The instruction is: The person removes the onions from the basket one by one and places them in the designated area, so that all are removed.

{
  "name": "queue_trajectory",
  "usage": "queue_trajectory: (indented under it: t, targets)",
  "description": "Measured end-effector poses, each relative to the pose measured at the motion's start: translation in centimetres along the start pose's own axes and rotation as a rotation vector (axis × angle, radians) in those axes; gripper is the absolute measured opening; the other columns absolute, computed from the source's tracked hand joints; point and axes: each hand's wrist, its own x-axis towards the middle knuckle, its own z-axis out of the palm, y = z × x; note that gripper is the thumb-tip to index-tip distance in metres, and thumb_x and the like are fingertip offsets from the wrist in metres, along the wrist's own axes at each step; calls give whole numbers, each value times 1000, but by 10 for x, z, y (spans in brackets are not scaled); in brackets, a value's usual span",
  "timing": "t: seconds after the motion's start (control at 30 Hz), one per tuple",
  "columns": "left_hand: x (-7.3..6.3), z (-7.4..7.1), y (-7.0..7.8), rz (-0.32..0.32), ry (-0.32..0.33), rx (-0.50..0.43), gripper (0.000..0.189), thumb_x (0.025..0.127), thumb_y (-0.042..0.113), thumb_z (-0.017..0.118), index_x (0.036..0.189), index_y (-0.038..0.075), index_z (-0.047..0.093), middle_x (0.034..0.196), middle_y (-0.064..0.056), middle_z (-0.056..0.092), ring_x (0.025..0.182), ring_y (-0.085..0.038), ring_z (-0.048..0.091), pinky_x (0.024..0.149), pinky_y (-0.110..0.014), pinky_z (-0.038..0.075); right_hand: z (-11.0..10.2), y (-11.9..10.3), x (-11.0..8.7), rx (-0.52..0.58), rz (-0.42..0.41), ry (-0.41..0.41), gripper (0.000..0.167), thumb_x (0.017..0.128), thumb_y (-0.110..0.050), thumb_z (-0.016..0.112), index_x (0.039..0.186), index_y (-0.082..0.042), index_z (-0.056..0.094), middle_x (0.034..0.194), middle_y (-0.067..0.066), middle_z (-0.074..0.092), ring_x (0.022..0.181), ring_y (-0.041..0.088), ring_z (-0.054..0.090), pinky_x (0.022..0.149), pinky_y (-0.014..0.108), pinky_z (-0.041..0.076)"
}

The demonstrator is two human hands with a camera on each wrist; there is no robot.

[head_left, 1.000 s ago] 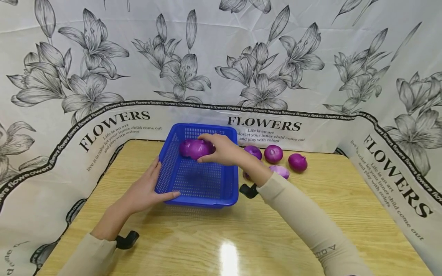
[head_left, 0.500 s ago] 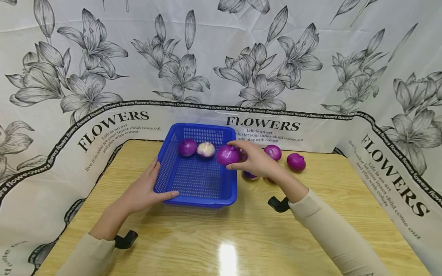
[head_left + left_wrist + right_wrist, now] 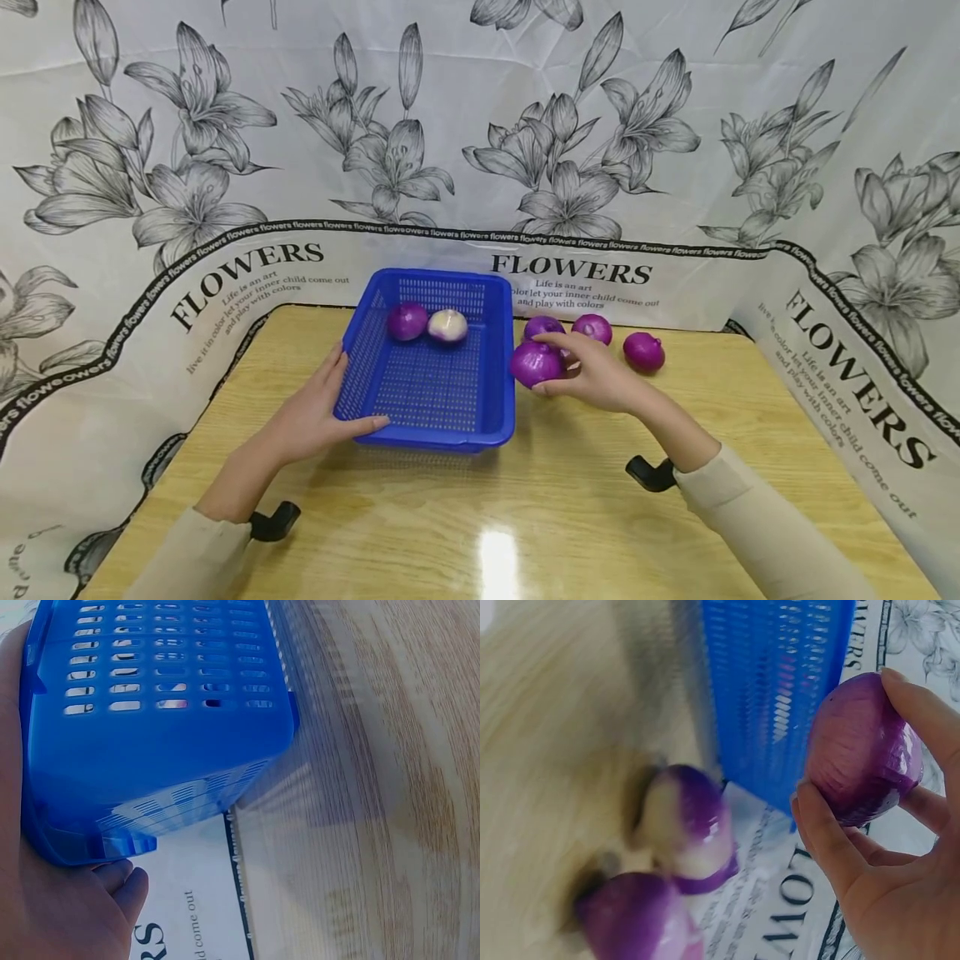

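The left hand [image 3: 311,417], thumb and fingers spread, rests against the basket [image 3: 427,392], which contains two onions [image 3: 408,322]. Just right of it, one onion [image 3: 534,364] is gripped between the right hand's [image 3: 603,379] curved thumb and fingers; other onions [image 3: 643,352] lie on the surface [image 3: 600,517].

Left hand [image 3: 311,417] at the eight o'clock of the blue basket [image 3: 491,437], thumb on the rim, straight fingers against the side. Inside, a purple onion [image 3: 407,321] sits toward eleven, a pale onion [image 3: 447,326] right beside it toward one. And over at three o'clock, the right hand [image 3: 600,377] grips another onion [image 3: 536,365] in its fingers! Around that one on the desk [image 3: 420,533]: a partly hidden onion [image 3: 543,323] at twelve, a shiny onion [image 3: 592,328] at two, a lone onion [image 3: 643,352] at three. Flowered cloth [image 3: 517,75] fills twelve o'clock!
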Motion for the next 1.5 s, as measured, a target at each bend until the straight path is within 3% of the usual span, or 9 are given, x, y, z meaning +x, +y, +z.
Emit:
queue_trajectory:
  t: [0.63,0.87,1.0,1.33,1.5]
  targets:
    - [0,-1,1,-22,-22,-2,130,80,79,66,164,5,1,172,-11,-5,154,-46,15,115,-68,27,-21,59,-53,-7,85,53,71,87,-28,85,145,-2,53,132,24,60,105,40,66,87,49,60]
    - [1,-2,1,-26,-21,-1,130,80,80,65,165,6,-1,172,-10,-6,153,-47,15,114,-70,28,-34,80,-71,-34,156,73,74,89,-31,82,148,-1,49,137,32,56,109,45,65,90,57,56]
    - [1,-1,2,-19,-17,-7,130,80,78,67,165,7,0,172,-9,-6,153,-47,16,114,-69,28,-40,91,-80,-34,212,77,76,90,-33,81,150,0,46,138,33,54,111,45,64,90,55,56]
    - [0,-1,2,-30,-25,-1,131,79,82,64,164,5,1,172,-10,-8,153,-47,14,115,-69,27,-47,113,-93,-17,279,66,77,92,-34,79,151,0,44,138,33,54,113,47,62,90,52,55]
    - [-1,0,3,-30,-22,-2,130,80,79,66,164,5,1,172,-10,-7,153,-47,14,115,-69,27,-43,130,-92,-22,308,67,78,93,-35,78,151,3,42,137,36,53,115,49,60,93,57,54]
